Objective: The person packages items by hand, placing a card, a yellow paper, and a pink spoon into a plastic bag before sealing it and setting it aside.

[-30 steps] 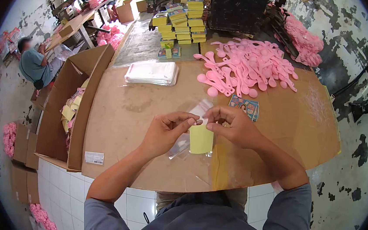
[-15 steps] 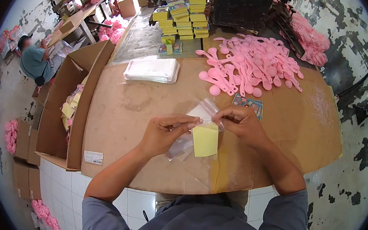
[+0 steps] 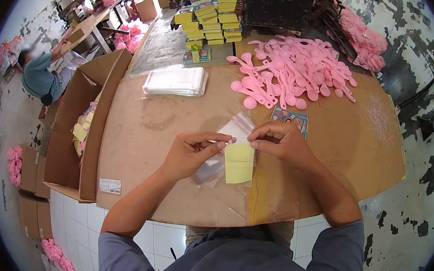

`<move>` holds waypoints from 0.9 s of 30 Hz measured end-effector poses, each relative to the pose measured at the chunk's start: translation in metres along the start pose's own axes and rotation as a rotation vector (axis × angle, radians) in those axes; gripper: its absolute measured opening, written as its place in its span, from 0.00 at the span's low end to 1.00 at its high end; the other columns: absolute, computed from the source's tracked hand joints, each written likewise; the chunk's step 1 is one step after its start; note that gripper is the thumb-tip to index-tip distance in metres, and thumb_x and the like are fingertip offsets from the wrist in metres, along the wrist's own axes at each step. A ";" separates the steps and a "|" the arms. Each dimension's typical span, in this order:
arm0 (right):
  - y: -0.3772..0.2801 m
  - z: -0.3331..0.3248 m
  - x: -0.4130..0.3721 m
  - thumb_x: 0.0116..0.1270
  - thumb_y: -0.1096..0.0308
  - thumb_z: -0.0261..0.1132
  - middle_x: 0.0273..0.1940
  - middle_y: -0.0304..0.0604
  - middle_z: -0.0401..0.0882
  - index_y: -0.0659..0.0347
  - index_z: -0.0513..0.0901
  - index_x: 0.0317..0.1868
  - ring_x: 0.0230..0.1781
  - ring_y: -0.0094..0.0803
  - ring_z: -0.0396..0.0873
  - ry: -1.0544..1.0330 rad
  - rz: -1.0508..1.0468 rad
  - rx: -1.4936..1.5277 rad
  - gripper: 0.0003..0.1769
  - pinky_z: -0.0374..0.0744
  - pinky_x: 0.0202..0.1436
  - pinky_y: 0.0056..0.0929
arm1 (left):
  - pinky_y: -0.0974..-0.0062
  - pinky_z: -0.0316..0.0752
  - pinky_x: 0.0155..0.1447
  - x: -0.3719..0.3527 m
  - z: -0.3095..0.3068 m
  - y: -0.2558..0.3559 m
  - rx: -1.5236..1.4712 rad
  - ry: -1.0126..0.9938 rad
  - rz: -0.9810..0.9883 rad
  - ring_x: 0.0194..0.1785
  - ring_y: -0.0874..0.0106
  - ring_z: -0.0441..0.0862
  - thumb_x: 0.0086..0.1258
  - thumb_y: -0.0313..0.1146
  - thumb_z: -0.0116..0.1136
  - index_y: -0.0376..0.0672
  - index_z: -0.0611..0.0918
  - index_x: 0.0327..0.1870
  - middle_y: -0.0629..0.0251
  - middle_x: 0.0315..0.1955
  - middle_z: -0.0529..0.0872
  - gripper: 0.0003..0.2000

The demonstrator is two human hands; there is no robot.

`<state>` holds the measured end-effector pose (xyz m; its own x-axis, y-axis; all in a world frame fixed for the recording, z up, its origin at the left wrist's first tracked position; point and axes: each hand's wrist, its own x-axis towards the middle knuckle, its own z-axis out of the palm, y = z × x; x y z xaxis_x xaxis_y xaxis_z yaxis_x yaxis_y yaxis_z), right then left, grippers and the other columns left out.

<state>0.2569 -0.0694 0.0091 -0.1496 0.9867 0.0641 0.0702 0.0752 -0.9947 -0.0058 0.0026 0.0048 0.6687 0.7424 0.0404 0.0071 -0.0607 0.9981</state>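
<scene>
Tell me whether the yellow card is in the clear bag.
Apparently in: the clear bag shows beyond the yellow card, left and above.

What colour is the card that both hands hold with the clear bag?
The card is plain pale yellow, seen in the head view.

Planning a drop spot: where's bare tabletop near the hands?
Bare cardboard between the bag stack, the open carton and the left hand on the clear bag; also right of the card stack, below the pink spoons. Crowded along the far edge: spoons, yellow boxes.
</scene>
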 end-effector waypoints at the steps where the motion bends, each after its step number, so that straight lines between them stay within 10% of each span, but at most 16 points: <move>1: 0.002 0.000 0.000 0.71 0.75 0.71 0.44 0.41 0.89 0.69 0.88 0.49 0.43 0.22 0.85 0.002 0.004 0.017 0.09 0.82 0.49 0.24 | 0.74 0.84 0.58 0.000 0.001 0.001 0.000 0.006 -0.025 0.53 0.72 0.88 0.79 0.25 0.61 0.32 0.88 0.56 0.56 0.52 0.92 0.11; 27: 0.002 0.006 -0.004 0.74 0.75 0.69 0.44 0.37 0.85 0.66 0.80 0.62 0.44 0.21 0.82 -0.127 -0.010 0.050 0.18 0.80 0.50 0.25 | 0.74 0.84 0.55 -0.002 0.005 0.010 -0.133 0.014 0.009 0.49 0.74 0.88 0.76 0.25 0.65 0.34 0.82 0.62 0.62 0.48 0.90 0.16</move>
<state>0.2512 -0.0739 0.0067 -0.2738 0.9595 0.0669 0.0188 0.0749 -0.9970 -0.0036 -0.0025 0.0141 0.6575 0.7518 0.0494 -0.0982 0.0205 0.9950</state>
